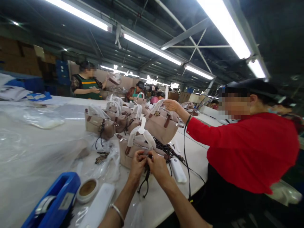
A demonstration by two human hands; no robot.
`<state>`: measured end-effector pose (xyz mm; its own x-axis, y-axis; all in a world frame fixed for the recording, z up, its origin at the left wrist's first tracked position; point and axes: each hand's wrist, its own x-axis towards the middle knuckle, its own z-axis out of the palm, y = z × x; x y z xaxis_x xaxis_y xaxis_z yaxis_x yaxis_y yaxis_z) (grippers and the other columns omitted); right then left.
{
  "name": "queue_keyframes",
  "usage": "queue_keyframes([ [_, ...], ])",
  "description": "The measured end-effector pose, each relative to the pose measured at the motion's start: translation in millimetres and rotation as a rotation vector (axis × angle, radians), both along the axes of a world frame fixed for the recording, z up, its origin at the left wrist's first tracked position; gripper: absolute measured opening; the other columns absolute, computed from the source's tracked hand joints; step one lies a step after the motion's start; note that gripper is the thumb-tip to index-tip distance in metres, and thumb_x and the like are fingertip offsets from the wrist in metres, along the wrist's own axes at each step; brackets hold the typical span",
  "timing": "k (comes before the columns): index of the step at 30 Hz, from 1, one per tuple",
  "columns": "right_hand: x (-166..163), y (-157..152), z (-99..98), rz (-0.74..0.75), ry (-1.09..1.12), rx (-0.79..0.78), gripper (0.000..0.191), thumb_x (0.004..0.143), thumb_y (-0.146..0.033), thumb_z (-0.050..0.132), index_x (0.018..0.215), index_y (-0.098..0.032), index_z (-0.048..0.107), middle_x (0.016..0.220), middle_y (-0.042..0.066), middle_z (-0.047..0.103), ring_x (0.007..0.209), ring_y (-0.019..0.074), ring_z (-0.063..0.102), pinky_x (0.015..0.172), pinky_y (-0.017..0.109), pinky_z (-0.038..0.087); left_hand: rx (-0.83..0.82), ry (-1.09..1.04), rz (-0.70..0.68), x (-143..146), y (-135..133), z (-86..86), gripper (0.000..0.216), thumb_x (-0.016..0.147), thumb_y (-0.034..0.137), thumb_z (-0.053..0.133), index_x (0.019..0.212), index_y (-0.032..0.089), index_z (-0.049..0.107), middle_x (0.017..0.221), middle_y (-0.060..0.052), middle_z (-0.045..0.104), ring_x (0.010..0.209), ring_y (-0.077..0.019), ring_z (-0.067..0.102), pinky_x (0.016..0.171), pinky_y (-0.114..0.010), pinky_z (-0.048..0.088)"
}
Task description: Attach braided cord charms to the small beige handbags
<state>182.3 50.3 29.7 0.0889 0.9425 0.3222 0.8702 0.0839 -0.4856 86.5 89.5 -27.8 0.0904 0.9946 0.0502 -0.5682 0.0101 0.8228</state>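
Observation:
A beige handbag (pixel 125 153) stands on the table in front of me, its handles (pixel 149 138) wrapped in white and joined by a white tie (pixel 142 126). My left hand (pixel 139 163) and my right hand (pixel 157 165) meet at its near side, fingers pinched around the top of a black cord (pixel 146 180). The cord's looped ends hang below my fingers. A small ring-like fitting shows between the fingertips, partly hidden by them. Right of the bag lies a dark patterned strap (pixel 169 148).
More beige handbags (pixel 98 123) stand behind. A co-worker in red (pixel 247 152) at right touches one's handle. Near left are a blue tape dispenser (pixel 57 202), a tape roll (pixel 87 190) and a white slab-like object (pixel 98 205). Another white device (pixel 178 170) lies right; clear plastic (pixel 40 142) covers the left.

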Motion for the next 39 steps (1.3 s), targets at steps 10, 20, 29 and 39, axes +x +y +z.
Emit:
queue_keyframes([
  [10,-6,-38,18.9,0.063,0.363,-0.141,0.013,0.081,-0.030,0.057,0.076,-0.020,0.063,0.057,-0.003,0.060,0.046,0.0122,0.054,0.044,0.021,0.036,0.049,0.073,-0.039,-25,-46,13.8,0.042,0.070,0.031,0.074,0.098,0.020,0.046,0.069,0.003,0.067,0.057,-0.0099,0.059,0.055,-0.019,0.042],
  [20,-5,-90,15.8,0.167,0.389,-0.341,0.021,0.084,-0.025,0.051,0.083,-0.022,0.072,0.062,-0.003,0.064,0.049,0.0120,0.055,0.044,0.021,0.038,-0.124,0.007,-0.003,-31,-108,-3.5,0.044,0.066,0.037,0.081,0.091,0.019,0.050,0.072,-0.001,0.071,0.062,-0.0141,0.064,0.060,-0.023,0.047],
  [29,-13,-101,13.6,0.158,-0.003,-0.090,0.018,0.083,-0.014,0.060,0.085,-0.023,0.074,0.085,0.001,0.071,0.081,0.0171,0.066,0.075,0.026,0.045,-0.074,0.058,-0.053,-37,-109,-5.4,0.037,0.069,0.036,0.077,0.089,0.020,0.050,0.069,0.003,0.066,0.059,-0.0106,0.058,0.058,-0.020,0.042],
  [39,-18,-104,4.8,0.192,-0.026,-0.006,0.019,0.089,-0.017,0.054,0.082,-0.022,0.071,0.082,0.004,0.067,0.078,0.0181,0.064,0.074,0.028,0.048,0.106,0.296,-0.028,-47,-112,-1.1,0.015,0.077,0.029,0.067,0.083,0.020,0.057,0.072,0.001,0.062,0.067,-0.0153,0.056,0.062,-0.024,0.043],
])
